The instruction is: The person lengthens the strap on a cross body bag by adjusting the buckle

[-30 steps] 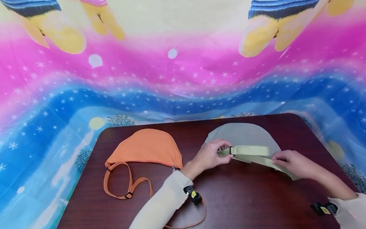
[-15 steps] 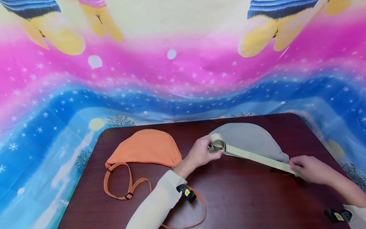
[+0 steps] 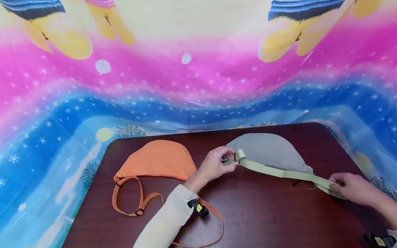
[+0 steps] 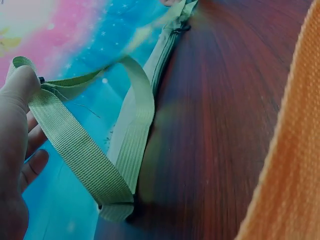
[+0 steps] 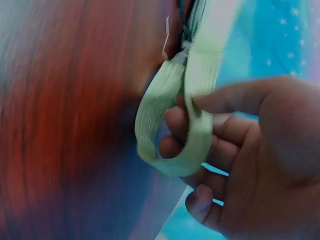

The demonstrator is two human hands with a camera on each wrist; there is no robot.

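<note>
- The grey bag (image 3: 268,150), a smooth cloth half-moon with a rounded top, lay on the right-hand part of the worktop (image 3: 266,217), its longer edge turned toward the person.
- A pale green strap (image 3: 280,173), flat woven webbing with a fine ribbed texture, stretched along that edge between both hands.
- The left hand (image 3: 217,163) had its thumb and fingers clamped on the strap beside a black slider (image 3: 236,157); a short curl of webbing stood up there. The left wrist view showed the band folding sharply below the hand into an angular loop.
- The right hand (image 3: 356,189) pinched the strap near the bag's right corner, thumb pressed against curled fingers. Close up, the webbing bent below them in a soft rounded U.
- A thin loose thread (image 5: 166,40) stuck out by the strap's sewn end.
- The orange bag (image 3: 156,160), also half-moon shaped, lay to the left, well apart from the grey one. Its narrow orange strap (image 3: 115,198) looped over the wood, with a dark buckle (image 3: 140,212).
- The worktop was glossy, reddish-brown and wood-grained, with rounded far corners.
- Behind hung a creased cloth backdrop (image 3: 186,86), printed with snowflakes in pink and blue.
</note>
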